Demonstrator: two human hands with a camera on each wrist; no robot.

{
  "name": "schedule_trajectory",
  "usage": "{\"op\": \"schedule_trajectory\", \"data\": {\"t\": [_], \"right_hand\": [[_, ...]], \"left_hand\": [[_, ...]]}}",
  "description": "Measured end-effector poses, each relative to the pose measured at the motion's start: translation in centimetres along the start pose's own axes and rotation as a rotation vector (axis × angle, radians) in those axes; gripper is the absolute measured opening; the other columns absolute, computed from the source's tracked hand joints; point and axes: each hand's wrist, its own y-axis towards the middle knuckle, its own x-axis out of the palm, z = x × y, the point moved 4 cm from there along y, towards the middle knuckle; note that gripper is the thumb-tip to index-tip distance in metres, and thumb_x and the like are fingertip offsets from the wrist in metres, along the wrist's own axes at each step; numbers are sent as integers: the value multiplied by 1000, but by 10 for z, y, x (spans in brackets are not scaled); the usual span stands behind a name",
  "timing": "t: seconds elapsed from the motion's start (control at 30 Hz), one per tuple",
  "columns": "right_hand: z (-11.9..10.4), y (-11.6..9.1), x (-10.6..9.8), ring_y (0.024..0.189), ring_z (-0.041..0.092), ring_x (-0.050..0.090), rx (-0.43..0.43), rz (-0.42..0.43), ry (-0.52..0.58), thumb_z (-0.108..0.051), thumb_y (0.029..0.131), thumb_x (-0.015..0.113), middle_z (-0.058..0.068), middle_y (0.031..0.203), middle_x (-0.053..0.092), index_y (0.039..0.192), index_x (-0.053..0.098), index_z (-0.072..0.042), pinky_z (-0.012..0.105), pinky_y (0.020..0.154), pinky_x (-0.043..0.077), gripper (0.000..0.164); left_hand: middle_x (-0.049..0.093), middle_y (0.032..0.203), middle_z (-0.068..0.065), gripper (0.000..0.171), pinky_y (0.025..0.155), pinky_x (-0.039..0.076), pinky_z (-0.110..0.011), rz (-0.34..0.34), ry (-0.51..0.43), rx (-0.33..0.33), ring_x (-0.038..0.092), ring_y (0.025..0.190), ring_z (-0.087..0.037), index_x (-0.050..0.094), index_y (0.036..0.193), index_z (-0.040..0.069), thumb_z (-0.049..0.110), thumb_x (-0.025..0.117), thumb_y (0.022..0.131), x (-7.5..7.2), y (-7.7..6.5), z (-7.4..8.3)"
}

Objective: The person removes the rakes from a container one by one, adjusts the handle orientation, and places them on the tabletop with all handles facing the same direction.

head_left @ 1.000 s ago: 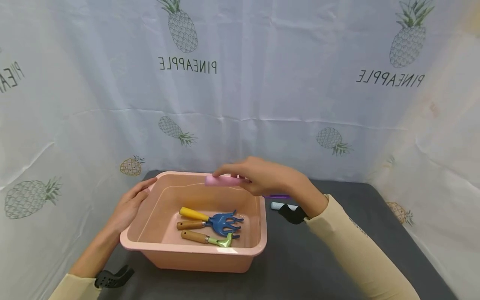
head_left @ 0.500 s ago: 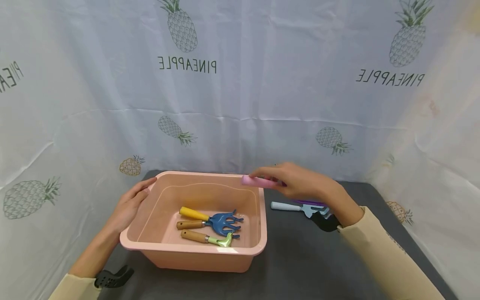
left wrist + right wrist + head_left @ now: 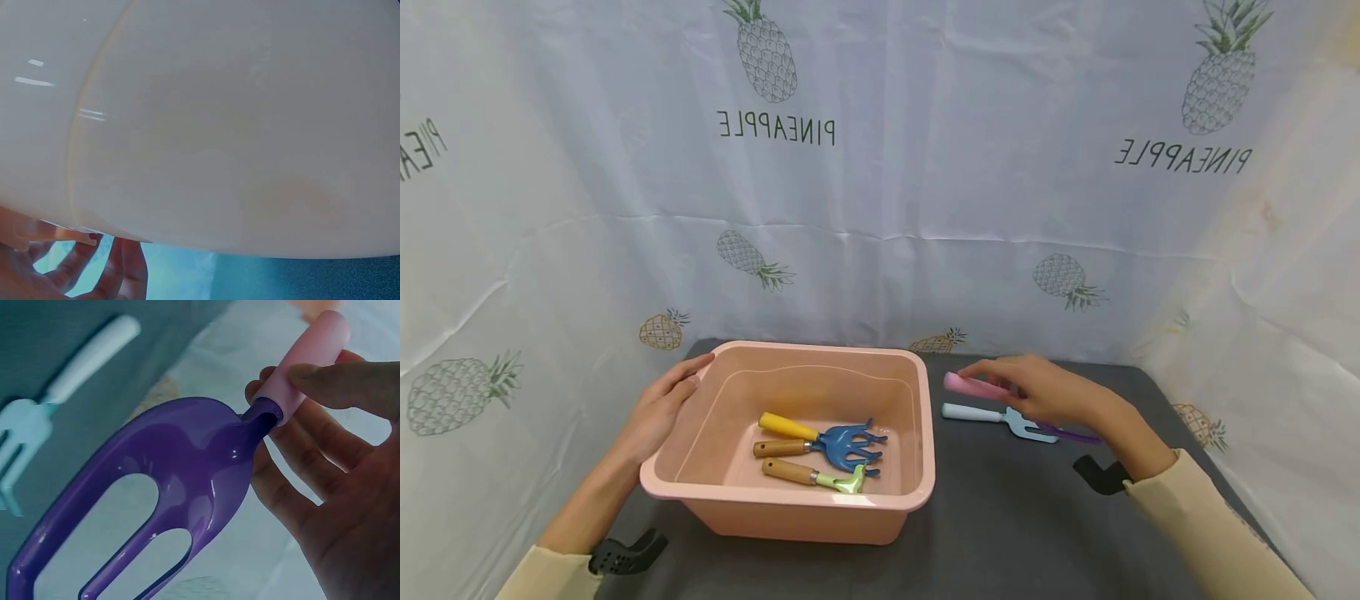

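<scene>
My right hand (image 3: 1048,390) pinches the pink handle of a purple garden hand fork (image 3: 187,456) between thumb and fingers. It is right of the basin, above the dark table; the fork's tines angle down. Beneath it lies a light blue hand fork (image 3: 1021,423) with a pale handle. My left hand (image 3: 658,408) grips the left rim of a peach-pink plastic basin (image 3: 805,498). In the left wrist view, its fingers (image 3: 112,275) show at the basin's edge.
Inside the basin lie a blue hand rake (image 3: 847,446) with a yellow handle, a wooden handle (image 3: 781,449) partly under it, and a light green tool (image 3: 848,481) with a wooden handle. A pineapple-print curtain (image 3: 887,183) hangs behind and at both sides of the table (image 3: 992,517).
My right hand has carried the purple fork from over the basin to the right and lower, above the table beside the light blue fork. My left hand stays on the rim.
</scene>
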Motion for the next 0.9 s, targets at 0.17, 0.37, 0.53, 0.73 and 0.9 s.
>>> {"op": "schedule_trajectory", "data": {"t": [0.17, 0.37, 0.53, 0.73, 0.9], "right_hand": [[20, -10, 21, 91, 12, 57, 17, -7, 10, 13, 89, 56, -5, 126, 68, 145, 59, -26, 27, 73, 48, 68], [42, -14, 50, 98, 15, 62, -17, -32, -19, 12, 90, 62, 1, 124, 67, 142, 61, -24, 36, 79, 55, 63], [53, -20, 72, 96, 13, 60, -34, -47, -6, 12, 89, 64, 1, 118, 68, 139, 62, -23, 34, 78, 54, 62], [55, -25, 92, 85, 9, 53, -114, -18, -9, 13, 88, 62, -1, 105, 66, 137, 64, -19, 26, 73, 44, 59], [50, -25, 105, 97, 14, 62, -134, -18, -26, 14, 87, 60, -1, 114, 69, 135, 66, -21, 34, 80, 52, 60]], "left_hand": [[35, 163, -23, 54, 85, 48, -9, -1, 8, -1, 48, 109, 20, 31, 163, 8, 32, 32, 115, 0, 0, 0], [33, 164, -23, 54, 86, 47, -8, -6, 15, 2, 47, 110, 20, 31, 163, 7, 32, 32, 115, 0, -1, 3], [33, 165, -23, 55, 85, 49, -8, -6, 13, -8, 48, 109, 20, 31, 163, 9, 34, 33, 114, 0, -1, 4], [35, 163, -25, 54, 85, 50, -9, -1, -5, -4, 50, 108, 20, 32, 163, 7, 32, 33, 114, 0, -2, 4], [34, 164, -24, 54, 85, 49, -9, -1, 7, -9, 49, 108, 20, 32, 163, 8, 33, 32, 114, -1, -2, 4]]}}
